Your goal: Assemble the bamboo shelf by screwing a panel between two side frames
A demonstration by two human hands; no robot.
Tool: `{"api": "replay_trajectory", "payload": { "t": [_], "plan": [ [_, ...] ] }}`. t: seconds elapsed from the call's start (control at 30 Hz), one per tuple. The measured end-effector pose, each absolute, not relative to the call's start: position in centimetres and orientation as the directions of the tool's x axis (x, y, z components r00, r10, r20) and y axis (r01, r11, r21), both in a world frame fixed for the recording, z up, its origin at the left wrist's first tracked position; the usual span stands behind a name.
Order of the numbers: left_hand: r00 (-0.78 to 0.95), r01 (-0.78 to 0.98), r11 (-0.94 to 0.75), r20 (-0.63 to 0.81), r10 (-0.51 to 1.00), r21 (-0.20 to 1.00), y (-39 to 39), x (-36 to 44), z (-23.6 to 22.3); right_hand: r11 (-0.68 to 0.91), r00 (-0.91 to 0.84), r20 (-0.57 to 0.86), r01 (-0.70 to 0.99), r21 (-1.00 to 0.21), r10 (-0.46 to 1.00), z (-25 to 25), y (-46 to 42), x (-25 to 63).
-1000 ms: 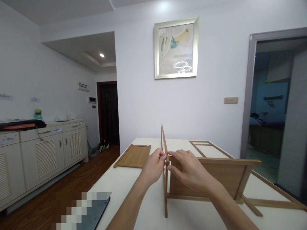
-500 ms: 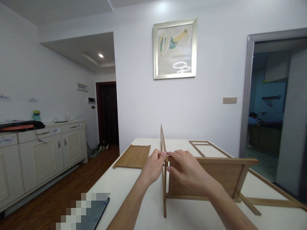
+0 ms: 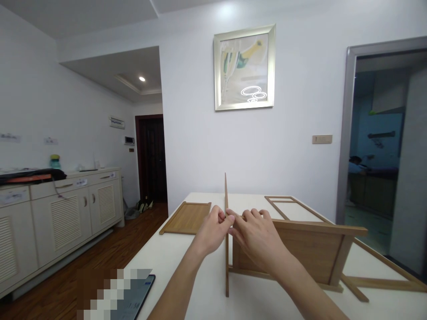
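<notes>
A thin wooden frame (image 3: 226, 195) stands upright on edge on the white table (image 3: 173, 258). My left hand (image 3: 212, 229) pinches its edge from the left, fingers closed. My right hand (image 3: 256, 238) is curled over the joint where a wooden shelf panel (image 3: 313, 249) on its side meets the frame, fingertips pressed on the frame and the panel's top rail. The two hands touch across the frame.
A flat wooden tray panel (image 3: 186, 217) lies at the table's far left. Another open wooden frame (image 3: 383, 262) lies flat on the right. A dark tablet (image 3: 133, 298) sits at the near left edge. White cabinets (image 3: 60, 218) line the left wall; a doorway (image 3: 380, 151) opens on the right.
The upright frame has turned to stand edge-on to me. My right hand has slid left onto the frame's edge, meeting my left hand. The shelf panel has shifted slightly right.
</notes>
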State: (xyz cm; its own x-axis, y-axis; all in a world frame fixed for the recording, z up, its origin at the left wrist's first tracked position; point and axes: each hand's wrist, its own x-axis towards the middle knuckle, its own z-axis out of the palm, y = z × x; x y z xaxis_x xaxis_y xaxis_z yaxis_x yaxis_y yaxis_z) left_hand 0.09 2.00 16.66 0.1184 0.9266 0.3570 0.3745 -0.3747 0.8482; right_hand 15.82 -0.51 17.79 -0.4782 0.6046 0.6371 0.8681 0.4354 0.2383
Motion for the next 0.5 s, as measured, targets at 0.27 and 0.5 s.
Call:
{"api": "replay_trajectory", "payload": {
  "t": [0.27, 0.5],
  "plan": [
    [0.022, 0.343, -0.36, 0.375, 0.927, 0.868, 2.7, 0.8, 15.5, 0.462, -0.472, 0.785, 0.844, 0.271, 0.402, 14.7, 0.8, 17.1],
    [-0.11, 0.226, -0.427, 0.458, 0.882, 0.876, 2.5, 2.2, 9.9, 0.454, -0.545, 0.782, 0.804, 0.384, 0.304, 12.0, 1.5, 19.8]
  ]
}}
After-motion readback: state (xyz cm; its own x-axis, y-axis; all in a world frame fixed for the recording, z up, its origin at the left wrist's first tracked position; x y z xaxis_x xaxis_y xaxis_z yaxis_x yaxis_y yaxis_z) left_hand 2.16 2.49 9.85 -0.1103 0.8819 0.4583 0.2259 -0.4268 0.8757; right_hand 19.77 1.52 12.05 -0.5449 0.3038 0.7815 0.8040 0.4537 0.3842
